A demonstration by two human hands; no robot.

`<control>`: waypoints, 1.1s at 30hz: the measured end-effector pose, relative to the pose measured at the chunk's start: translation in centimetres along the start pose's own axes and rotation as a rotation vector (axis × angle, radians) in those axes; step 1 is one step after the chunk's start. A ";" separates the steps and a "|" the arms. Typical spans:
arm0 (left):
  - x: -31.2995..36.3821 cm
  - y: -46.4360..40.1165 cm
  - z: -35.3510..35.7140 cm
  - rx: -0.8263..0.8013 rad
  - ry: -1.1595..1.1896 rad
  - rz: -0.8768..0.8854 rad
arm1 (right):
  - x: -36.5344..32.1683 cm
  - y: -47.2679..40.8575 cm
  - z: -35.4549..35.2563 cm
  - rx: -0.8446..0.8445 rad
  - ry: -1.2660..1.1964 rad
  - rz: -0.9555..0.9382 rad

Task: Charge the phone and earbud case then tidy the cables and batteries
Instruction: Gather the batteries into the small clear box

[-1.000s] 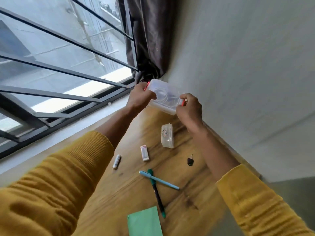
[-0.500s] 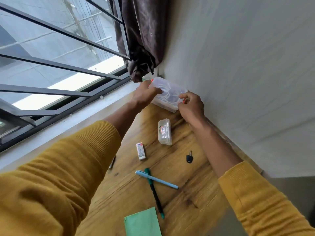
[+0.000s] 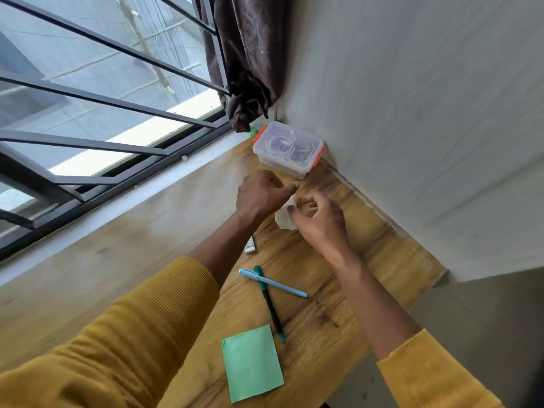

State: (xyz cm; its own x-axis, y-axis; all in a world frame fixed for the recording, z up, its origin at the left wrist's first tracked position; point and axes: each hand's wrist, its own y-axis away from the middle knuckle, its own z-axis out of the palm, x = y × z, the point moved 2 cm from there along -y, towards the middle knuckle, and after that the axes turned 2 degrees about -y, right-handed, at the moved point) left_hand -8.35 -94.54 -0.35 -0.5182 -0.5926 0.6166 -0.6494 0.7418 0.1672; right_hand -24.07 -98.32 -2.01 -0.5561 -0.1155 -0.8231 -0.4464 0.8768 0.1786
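Cables look sorted: they're coiled inside the clear lidded box (image 3: 288, 148) with orange clips, sitting in the corner just beyond both hands, against the wall (image 3: 412, 113). Now both hands are on the small clear case (image 3: 284, 222) lying on the tabletop (image 3: 338, 319) between them. I'd guess it's the battery holder, but it's mostly covered, so I can't say for sure.

Left hand (image 3: 262, 195) reaches over the case with fingers loosely curled and the forefinger stretched forward. Whether it actually grips the case, I can't tell. Right hand (image 3: 318, 222) has its fingers curled onto the case's right edge and seems to pinch it.

Handling guess: thin hard plastic, light, a bit slick, and the lid could pop if squeezed in the middle. Best held by the long edges, thumb one side and fingers the other.

Surface is wood-look laminate, smooth, so small stuff slides easily. On the near side of the hands are a small white stick-shaped thing (image 3: 250, 247), a light blue pen (image 3: 273, 283) crossed over a green-capped pen (image 3: 269, 304), and a green notepad (image 3: 251, 363). Left of the hands there's a barred window (image 3: 103, 98) and a dark curtain (image 3: 250, 69).
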 end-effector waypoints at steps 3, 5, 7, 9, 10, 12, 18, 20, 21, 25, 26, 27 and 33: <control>-0.1 0.4 0.0 -0.008 0.029 -0.066 | 0.4 0.9 0.5 -0.049 0.091 -0.004; -0.3 0.7 -0.1 -0.015 0.073 -0.097 | 0.6 1.3 0.8 -0.079 0.118 -0.003; -0.5 1.2 -0.5 -0.020 0.132 -0.126 | 0.5 1.6 0.9 -0.090 0.125 -0.009; -0.9 1.6 -0.9 -0.020 0.206 -0.159 | 0.3 1.7 0.8 -0.093 0.110 -0.010; -1.3 1.9 -1.1 -0.012 0.238 -0.173 | 0.1 1.8 0.8 -0.098 0.101 -0.016; -1.9 2.7 -1.9 0.008 0.300 -0.190 | -0.6 2.2 0.6 -0.100 0.086 -0.047; -5.4 6.8 -5.4 0.129 0.542 -0.207 | -4.0 3.5 2.0 -0.108 0.137 -0.256; -6.9 8.6 -6.8 0.187 0.592 -0.223 | -5.1 4.2 3.5 -0.121 0.161 -0.377; -7.6 9.6 -7.5 0.219 0.604 -0.231 | -5.7 4.6 4.2 -0.128 0.171 -0.430; -11.4 13.6 -10.2 0.366 0.609 -0.294 | -7.7 6.5 8.0 -0.189 0.172 -0.618; -12.4 14.8 -10.8 0.403 0.608 -0.313 | -8.1 7.1 8.9 -0.218 0.166 -0.660; -13.3 15.9 -11.2 0.439 0.604 -0.334 | -8.4 7.7 9.9 -0.253 0.167 -0.696; -18.3 21.9 -12.1 0.565 0.589 -0.466 | -9.6 11.3 14.7 -0.439 0.213 -0.803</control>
State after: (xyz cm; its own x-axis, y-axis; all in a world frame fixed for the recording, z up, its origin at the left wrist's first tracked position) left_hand -6.32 -63.62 1.35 0.1269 -0.4230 0.8972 -0.9744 0.1161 0.1925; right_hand -13.51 -80.49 -0.04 -0.0639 -0.7305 -0.6799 -0.9523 0.2482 -0.1772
